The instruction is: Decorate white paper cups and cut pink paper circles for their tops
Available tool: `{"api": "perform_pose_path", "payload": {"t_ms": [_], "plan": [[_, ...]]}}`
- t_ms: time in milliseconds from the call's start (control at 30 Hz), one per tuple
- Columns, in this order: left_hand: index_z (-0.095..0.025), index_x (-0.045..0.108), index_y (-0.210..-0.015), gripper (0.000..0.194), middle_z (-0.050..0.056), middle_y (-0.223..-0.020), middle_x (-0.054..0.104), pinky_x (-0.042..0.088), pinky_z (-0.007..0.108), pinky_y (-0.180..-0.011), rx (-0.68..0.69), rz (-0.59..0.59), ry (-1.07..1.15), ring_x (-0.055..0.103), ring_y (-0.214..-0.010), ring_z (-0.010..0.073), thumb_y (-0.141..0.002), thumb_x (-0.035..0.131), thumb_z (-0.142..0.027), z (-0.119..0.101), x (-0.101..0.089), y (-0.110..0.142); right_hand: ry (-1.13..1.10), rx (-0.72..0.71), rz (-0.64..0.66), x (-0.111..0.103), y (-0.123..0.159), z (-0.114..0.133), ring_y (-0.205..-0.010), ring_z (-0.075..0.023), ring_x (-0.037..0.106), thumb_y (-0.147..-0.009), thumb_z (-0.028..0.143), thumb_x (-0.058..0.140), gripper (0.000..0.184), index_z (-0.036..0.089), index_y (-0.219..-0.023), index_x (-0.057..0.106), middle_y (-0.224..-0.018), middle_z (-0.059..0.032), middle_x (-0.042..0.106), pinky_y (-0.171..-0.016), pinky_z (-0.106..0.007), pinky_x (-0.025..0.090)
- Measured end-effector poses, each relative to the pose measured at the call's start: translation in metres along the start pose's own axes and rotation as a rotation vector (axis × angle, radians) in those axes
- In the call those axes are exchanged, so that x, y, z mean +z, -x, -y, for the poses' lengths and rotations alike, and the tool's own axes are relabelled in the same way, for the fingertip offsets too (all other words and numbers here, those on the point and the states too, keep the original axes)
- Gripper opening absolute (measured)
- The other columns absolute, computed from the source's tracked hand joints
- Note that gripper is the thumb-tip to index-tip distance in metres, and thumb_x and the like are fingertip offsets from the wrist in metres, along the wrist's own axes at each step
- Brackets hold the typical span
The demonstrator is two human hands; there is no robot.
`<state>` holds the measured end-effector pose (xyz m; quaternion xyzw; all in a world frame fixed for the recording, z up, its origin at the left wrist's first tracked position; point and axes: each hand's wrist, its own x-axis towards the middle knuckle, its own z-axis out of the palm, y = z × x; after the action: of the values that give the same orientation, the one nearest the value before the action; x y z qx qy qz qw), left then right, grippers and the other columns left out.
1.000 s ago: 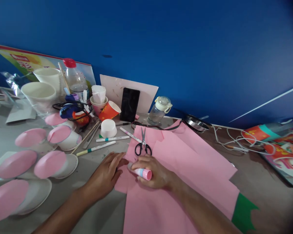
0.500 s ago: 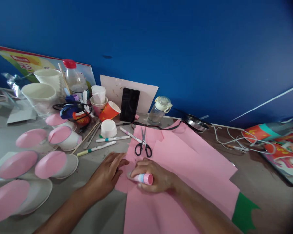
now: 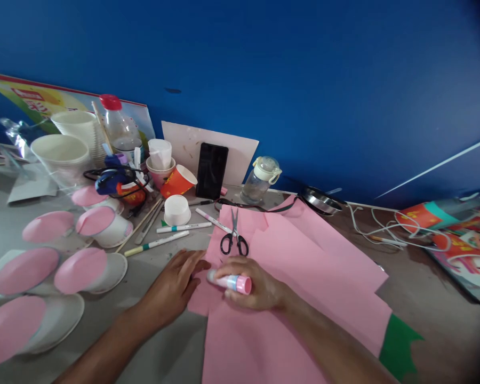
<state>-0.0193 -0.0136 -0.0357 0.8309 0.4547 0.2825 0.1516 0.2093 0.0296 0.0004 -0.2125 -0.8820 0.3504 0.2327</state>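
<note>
My right hand [image 3: 254, 282] is wrapped round a glue stick [image 3: 234, 282] with a pink base and a blue-and-white label. Its far end rests on a small cut piece of pink paper [image 3: 200, 301]. At that piece's left edge my left hand [image 3: 180, 282] lies with its fingers apart, the fingertips touching the paper. Larger pink sheets [image 3: 304, 256] spread under my right hand and forearm. Black-handled scissors [image 3: 234, 242] lie on them just beyond my hands, blades slightly parted.
Several paper cups with pink paper ovals [image 3: 82, 269] lie at left. Behind them stand stacked white cups [image 3: 60, 152] and a red-capped bottle [image 3: 120, 128]. Markers [image 3: 184, 228], a phone [image 3: 212, 170] and a glass jar [image 3: 260, 184] are beyond my hands. White cables [image 3: 380, 226] lie at right.
The glue stick and my right hand have shifted slightly over the small pink piece. My left hand stays in place, and the view has moved a little.
</note>
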Motion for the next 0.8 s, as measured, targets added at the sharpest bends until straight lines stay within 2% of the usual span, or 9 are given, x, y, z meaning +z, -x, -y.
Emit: {"api": "perform_pose_path", "payload": {"t_ms": [67,100,167,233,400,467,600,700,800], "plan": [[-0.021,0.027,-0.140,0.057,0.008,-0.116,0.068,0.040,0.048,-0.100,0.003,-0.008,-0.007,0.055,-0.111,0.0246,-0.087,0.046,-0.010,-0.0002,0.0000,-0.0004,0.045,0.036,-0.010,-0.0003,-0.0009,0.0012,-0.081,-0.0193,0.061,-0.071,0.019,0.059,0.030,0.020,-0.101,0.061,-0.091,-0.0057,0.070,-0.078,-0.032,0.045],[-0.022,0.026,-0.140,0.058,0.008,-0.115,0.068,0.040,0.048,-0.101,0.009,-0.007,0.000,0.055,-0.111,0.0245,-0.087,0.046,-0.009,-0.0003,-0.0001,-0.0005,0.047,0.049,0.026,-0.0008,-0.0013,0.0024,-0.081,-0.0192,0.061,-0.070,0.019,0.059,0.030,0.020,-0.099,0.062,-0.089,-0.0052,0.069,-0.078,-0.032,0.045],[-0.022,0.022,-0.142,0.061,0.007,-0.112,0.070,0.039,0.049,-0.101,0.016,0.000,0.022,0.056,-0.111,0.0241,-0.087,0.046,-0.009,-0.0005,-0.0004,-0.0005,-0.006,0.047,0.114,-0.0022,-0.0014,0.0049,-0.078,-0.0181,0.061,-0.069,0.018,0.060,0.029,0.020,-0.098,0.063,-0.087,-0.0040,0.069,-0.076,-0.030,0.045],[-0.022,0.021,-0.142,0.061,0.006,-0.112,0.070,0.038,0.050,-0.102,0.019,0.006,0.030,0.055,-0.111,0.0243,-0.088,0.045,-0.009,-0.0005,-0.0008,-0.0002,-0.098,0.025,0.137,-0.0037,-0.0011,0.0062,-0.075,-0.0173,0.061,-0.071,0.021,0.061,0.027,0.020,-0.098,0.064,-0.086,-0.0040,0.069,-0.075,-0.030,0.046],[-0.021,0.030,-0.138,0.055,0.010,-0.118,0.066,0.040,0.049,-0.101,-0.019,0.014,-0.016,0.055,-0.113,0.0257,-0.087,0.047,-0.012,-0.0012,-0.0017,-0.0005,-0.219,0.075,-0.079,-0.0051,-0.0017,0.0026,-0.079,-0.0182,0.061,-0.075,0.027,0.059,0.029,0.017,-0.102,0.062,-0.094,-0.0077,0.069,-0.073,-0.030,0.048],[-0.021,0.031,-0.138,0.054,0.010,-0.118,0.067,0.041,0.048,-0.100,-0.024,0.006,-0.021,0.056,-0.112,0.0254,-0.087,0.047,-0.011,-0.0018,-0.0021,-0.0009,-0.163,0.101,-0.079,-0.0040,-0.0023,0.0019,-0.080,-0.0183,0.061,-0.072,0.023,0.060,0.029,0.018,-0.100,0.063,-0.093,-0.0072,0.069,-0.074,-0.031,0.048],[-0.023,0.024,-0.142,0.061,0.005,-0.110,0.071,0.040,0.048,-0.101,0.006,0.000,0.020,0.056,-0.111,0.0236,-0.087,0.046,-0.009,-0.0019,-0.0022,-0.0012,-0.179,0.079,0.063,-0.0016,-0.0013,0.0028,-0.079,-0.0174,0.062,-0.070,0.019,0.063,0.028,0.019,-0.098,0.065,-0.091,-0.0051,0.071,-0.079,-0.031,0.048],[-0.022,0.026,-0.141,0.060,0.006,-0.112,0.070,0.041,0.048,-0.101,0.007,-0.007,0.009,0.056,-0.110,0.0234,-0.087,0.047,-0.010,-0.0012,-0.0016,-0.0010,-0.242,0.079,-0.013,-0.0016,-0.0006,0.0025,-0.079,-0.0170,0.063,-0.073,0.023,0.062,0.030,0.017,-0.102,0.064,-0.093,-0.0068,0.070,-0.076,-0.030,0.049],[-0.020,0.033,-0.139,0.055,0.009,-0.116,0.067,0.042,0.047,-0.101,-0.028,-0.006,-0.026,0.057,-0.111,0.0248,-0.086,0.047,-0.012,-0.0008,-0.0010,-0.0006,-0.182,0.136,-0.117,-0.0012,-0.0017,0.0029,-0.078,-0.0176,0.062,-0.072,0.021,0.060,0.031,0.016,-0.103,0.064,-0.094,-0.0079,0.069,-0.073,-0.030,0.049]]}}
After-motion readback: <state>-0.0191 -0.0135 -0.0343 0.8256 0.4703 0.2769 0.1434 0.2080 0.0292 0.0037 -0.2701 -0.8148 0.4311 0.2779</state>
